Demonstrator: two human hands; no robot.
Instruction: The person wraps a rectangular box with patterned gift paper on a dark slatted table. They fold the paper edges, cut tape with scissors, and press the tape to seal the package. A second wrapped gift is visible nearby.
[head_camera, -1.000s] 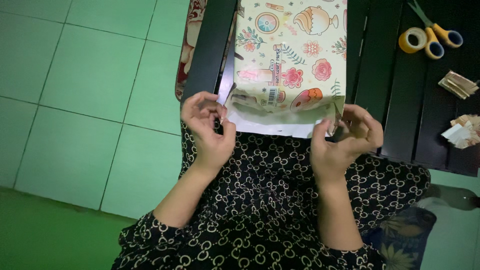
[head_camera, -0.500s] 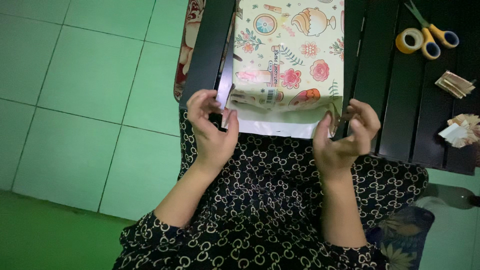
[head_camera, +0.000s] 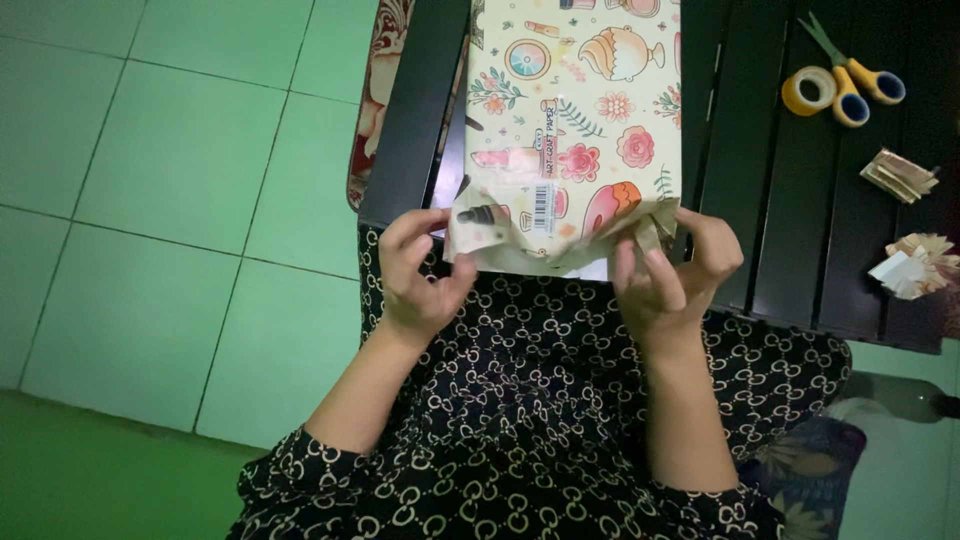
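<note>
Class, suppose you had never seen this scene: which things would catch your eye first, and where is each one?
First, the cream patterned paper with flowers and cups, lying on the dark slatted table at top centre. The left hand and the right hand pinch its near corners at the table's edge. Far right on the table lie yellow-and-blue scissors beside a tape roll.

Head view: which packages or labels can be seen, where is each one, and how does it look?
Wrapped package: on the dark slatted table, flat rectangle, cream paper with pink flowers and cups; both hands fold its near edge.
Barcode label: near the package's lower edge, small white rectangle with black bars.
Printed strip: above the barcode, narrow and upright, dark lettering on cream.
</note>
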